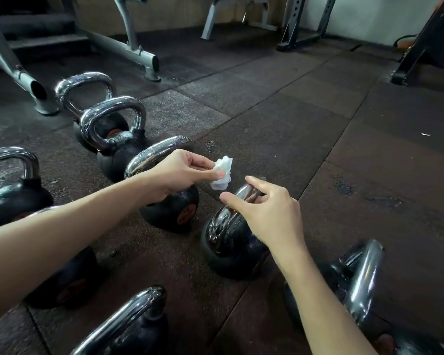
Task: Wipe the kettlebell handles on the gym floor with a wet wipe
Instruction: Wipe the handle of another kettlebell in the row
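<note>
The left hand [180,172] pinches a crumpled white wipe [223,172] at centre. Just right, the right hand [264,208], fingers [254,181] loose and holding nothing, hovers over the handle [219,224] of a kettlebell [228,252] on the rubber floor [318,124].

Crumpled white wipe [222,172] among upright black kettlebells [228,242]

Bottom kettlebell [128,321] cut by edge, right kettlebell [364,275] blurred

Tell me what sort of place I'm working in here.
Most likely a gym: chrome-handled kettlebells stand on dark rubber floor tiles, with a grey steel machine frame and a perforated rack upright behind them.
</note>
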The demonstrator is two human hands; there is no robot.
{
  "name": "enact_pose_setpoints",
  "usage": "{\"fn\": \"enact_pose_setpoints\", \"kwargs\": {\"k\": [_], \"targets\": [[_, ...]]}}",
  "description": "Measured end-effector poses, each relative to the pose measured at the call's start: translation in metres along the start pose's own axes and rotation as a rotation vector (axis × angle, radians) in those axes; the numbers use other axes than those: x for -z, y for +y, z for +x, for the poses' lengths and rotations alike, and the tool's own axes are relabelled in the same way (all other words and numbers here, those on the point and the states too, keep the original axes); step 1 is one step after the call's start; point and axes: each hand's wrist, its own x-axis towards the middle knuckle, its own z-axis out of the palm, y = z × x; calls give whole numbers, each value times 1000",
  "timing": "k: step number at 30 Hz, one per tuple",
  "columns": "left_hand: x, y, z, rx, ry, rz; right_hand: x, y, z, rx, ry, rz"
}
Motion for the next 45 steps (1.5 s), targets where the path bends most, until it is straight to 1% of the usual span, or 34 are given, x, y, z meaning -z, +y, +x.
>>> {"fn": "enact_pose_setpoints", "kwargs": {"k": [2,5,10,16,20,23,25,29,32,34,38,42,45], "targets": [[-4,-3,4,0,7,14,-2,-3,3,-38,-14,-9],[-6,-4,6,-26,18,13,-4,-6,6,-101,-57,69],[-3,-9,7,-39,17,-9,-13,1,0,-180,14,301],[-21,-19,5,-120,-61,-50,10,22,-33,-214,-1,510],[-50,-20,15,-139,-130,20,33,32,-56,-291,-22,629],[-76,-19,25,-167,-140,139,49,39,-64,-336,-61,623],[-93,-18,30,-213,-180,214,58,42,-68,-355,-90,597],[-122,-17,39,-309,-256,358,66,48,-72,-385,-97,553],[-131,-14,47,-328,-254,412,68,53,-72,-402,-86,560],[-131,-11,50,-310,-269,437,67,56,-71,-397,-84,566],[-134,-7,48,-255,-270,396,65,55,-71,-371,-92,560],[-138,-6,38,-113,-222,226,63,51,-71,-337,-107,554],[-139,-3,29,-82,-230,107,62,48,-70,-320,-127,540]]}}
